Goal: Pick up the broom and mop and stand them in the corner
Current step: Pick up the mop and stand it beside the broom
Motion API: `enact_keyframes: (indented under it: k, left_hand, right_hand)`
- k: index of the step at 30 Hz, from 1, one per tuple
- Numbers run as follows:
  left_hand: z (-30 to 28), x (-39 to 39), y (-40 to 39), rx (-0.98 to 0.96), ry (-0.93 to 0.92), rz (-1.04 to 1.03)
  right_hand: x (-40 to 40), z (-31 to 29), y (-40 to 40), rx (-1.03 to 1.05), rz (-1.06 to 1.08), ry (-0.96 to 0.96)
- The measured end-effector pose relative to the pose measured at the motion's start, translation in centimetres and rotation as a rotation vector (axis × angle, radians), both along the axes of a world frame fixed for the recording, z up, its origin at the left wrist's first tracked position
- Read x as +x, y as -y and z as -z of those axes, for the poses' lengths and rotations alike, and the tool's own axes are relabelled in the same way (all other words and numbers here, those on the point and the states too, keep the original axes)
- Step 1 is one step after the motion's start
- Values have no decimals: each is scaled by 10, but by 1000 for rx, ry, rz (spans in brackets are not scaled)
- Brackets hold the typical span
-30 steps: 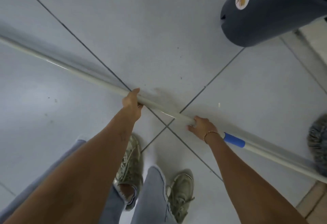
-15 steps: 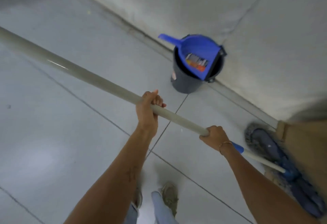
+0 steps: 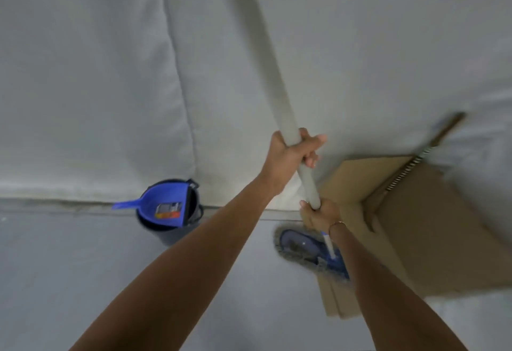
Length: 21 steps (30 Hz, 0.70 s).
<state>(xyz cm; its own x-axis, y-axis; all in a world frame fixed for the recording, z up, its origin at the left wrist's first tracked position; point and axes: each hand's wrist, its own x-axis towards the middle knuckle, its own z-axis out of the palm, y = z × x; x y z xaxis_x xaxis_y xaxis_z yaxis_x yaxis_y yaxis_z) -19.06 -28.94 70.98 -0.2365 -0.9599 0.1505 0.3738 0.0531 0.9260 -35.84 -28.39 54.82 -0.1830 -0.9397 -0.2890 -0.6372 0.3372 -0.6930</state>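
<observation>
I hold the mop by its long pale handle (image 3: 273,67), which now stands nearly upright in front of the white wall. My left hand (image 3: 291,153) grips the handle higher up; my right hand (image 3: 320,216) grips it lower, just above the blue collar. The flat blue mop head (image 3: 302,245) with its grey fringe rests on the floor by the wall's foot. A second stick with a striped section, probably the broom handle (image 3: 421,156), leans against the wall behind a cardboard box at the right; its head is hidden.
A dark bucket (image 3: 171,231) with a blue dustpan (image 3: 163,206) in it stands against the wall to the left. A large cardboard box (image 3: 432,228) and flat cardboard on the floor fill the right side. Grey tiled floor lies below.
The mop handle has swung from lying low and slanted across the floor to nearly upright. Both hands kept their grip, and my view has lifted toward the wall.
</observation>
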Motion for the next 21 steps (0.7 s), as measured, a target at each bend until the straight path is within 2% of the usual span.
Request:
enact_keyframes:
  k: [4,8,13,17,21]
  left_hand:
    - [-61,-90,3,-102,101,140]
    - [-106,-163,-1,-100,128,189]
    - [-121,-223,2,-108,167,51]
    - [-130,-250,10,-139,195,-86]
    - [-134,-270,37,-138,207,-158]
  right_hand:
    - [-63,-47,-10,5,151,126]
    - [-108,-71,-24,-21,226,219]
    - [-132,-72,-26,-68,330,335]
    - [-130,-69,-22,-154,557,436]
    - [-136,-74,-6,-186,607,472]
